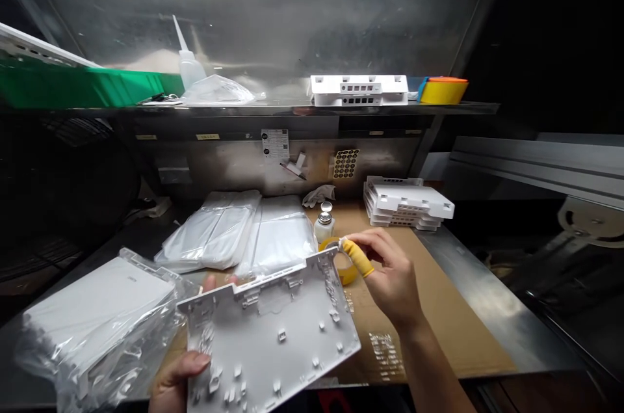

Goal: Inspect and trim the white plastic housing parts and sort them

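Note:
My left hand (182, 371) grips a white plastic housing (287, 328) by its left side, thumb on the inner face and fingertips behind the far edge. The housing is tilted, its inside with small posts and clips facing me. My right hand (385, 270), a yellow finger cot (358, 258) on its thumb, pinches a small white wad (341, 244) at the housing's upper right corner. Just behind that corner are a roll of yellow tape (347, 275), partly hidden, and a pump bottle (324, 223) with a metal top.
Bagged white housings (102, 315) lie at left. Stacks of clear plastic bags (209, 231) stand behind, near a crumpled white glove (319, 196). More housings (407, 201) are stacked at back right. Cardboard (439, 315) covers the bench. A shelf (287, 111) overhead carries a green bin (82, 84) and a squeeze bottle (190, 65).

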`<state>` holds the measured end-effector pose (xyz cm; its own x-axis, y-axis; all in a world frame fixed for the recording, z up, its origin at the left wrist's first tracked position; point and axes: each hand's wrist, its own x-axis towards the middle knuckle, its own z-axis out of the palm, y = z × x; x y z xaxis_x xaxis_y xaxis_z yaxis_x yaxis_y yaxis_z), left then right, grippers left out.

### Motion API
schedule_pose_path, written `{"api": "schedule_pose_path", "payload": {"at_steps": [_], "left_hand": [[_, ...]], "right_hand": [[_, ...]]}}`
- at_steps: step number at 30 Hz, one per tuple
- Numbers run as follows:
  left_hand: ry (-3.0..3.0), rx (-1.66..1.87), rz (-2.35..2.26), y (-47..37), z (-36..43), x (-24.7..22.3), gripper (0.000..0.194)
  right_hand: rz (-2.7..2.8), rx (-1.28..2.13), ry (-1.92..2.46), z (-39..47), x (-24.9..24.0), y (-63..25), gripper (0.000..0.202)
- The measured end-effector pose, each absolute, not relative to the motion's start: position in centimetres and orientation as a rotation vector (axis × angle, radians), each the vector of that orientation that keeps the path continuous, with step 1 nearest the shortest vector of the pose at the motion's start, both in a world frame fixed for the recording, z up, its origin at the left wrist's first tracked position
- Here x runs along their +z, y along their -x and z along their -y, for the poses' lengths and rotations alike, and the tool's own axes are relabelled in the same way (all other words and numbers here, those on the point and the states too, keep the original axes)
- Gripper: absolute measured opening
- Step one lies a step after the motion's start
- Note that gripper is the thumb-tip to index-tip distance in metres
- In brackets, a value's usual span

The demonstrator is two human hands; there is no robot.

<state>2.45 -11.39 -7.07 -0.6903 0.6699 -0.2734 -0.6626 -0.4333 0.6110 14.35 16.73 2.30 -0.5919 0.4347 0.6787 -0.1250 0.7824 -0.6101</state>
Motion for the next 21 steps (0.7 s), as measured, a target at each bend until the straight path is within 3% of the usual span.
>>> {"api": "schedule_pose_path", "payload": {"at_steps": [3, 7, 9, 15, 21], "left_hand": [[0.074, 2.129, -0.894, -3.4, 10.5, -5.5, 0.01], [0.053, 2.306, -0.872, -4.8, 8.6, -3.3, 0.06], [0.015, 2.406, -0.846, -5.4, 7.5, -2.3, 0.072], [-0.094, 2.496, -0.878, -6.8, 4.8, -1.1, 0.057], [-0.156, 2.522, -0.868, -6.9, 4.0, -1.8, 0.056]], "right_hand": [[2.179, 0.736, 0.293, -18.0, 1.5, -14.4, 0.013], [2.15, 0.725, 0.398, -18.3, 1.2, -13.7, 0.018], [2.123, 0.812, 0.258, -16.5, 2.0, -13.3, 0.021], [2.009, 0.866, -0.219, -7.7, 4.8, -11.7, 0.021], [1.948, 0.781, -0.191, -6.8, 4.8, -10.3, 0.013]]}}
